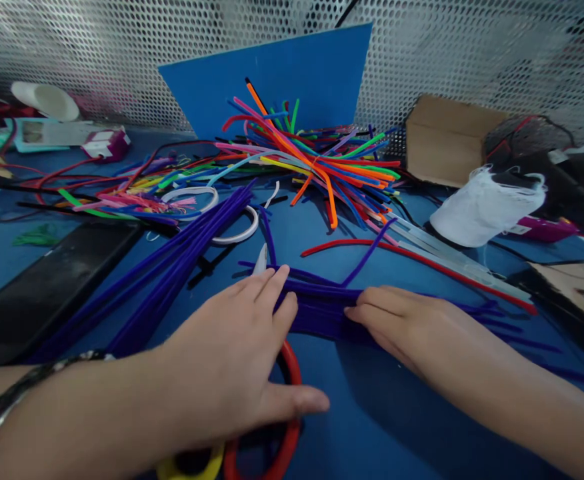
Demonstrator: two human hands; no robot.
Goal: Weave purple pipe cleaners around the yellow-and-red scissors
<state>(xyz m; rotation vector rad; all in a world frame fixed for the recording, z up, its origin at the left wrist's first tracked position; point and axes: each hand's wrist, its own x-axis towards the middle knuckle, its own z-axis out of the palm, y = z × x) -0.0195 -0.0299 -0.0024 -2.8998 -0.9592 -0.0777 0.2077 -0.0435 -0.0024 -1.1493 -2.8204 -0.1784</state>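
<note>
A row of dark blue pipe cleaners [317,317] lies crosswise on the blue table in front of me. My left hand [232,340] rests at the row's left end, its fingers stretched forward and its thumb spread to the right. Under that hand is a pair of scissors; a red handle loop [293,373] and a grey blade tip [262,259] show, while the middle is covered. My right hand [402,317] has its fingers pressed together on the same pipe cleaners, gripping them near the middle. Another bundle of dark blue pipe cleaners [187,247] slants away beside my left wrist.
A tied heap of multicoloured pipe cleaners [317,167] stands before a blue board [277,73]. A red pipe cleaner [422,265] and clear glue sticks [452,253] lie at right, near a white thread bundle [482,207]. A black slab [57,280] is at left.
</note>
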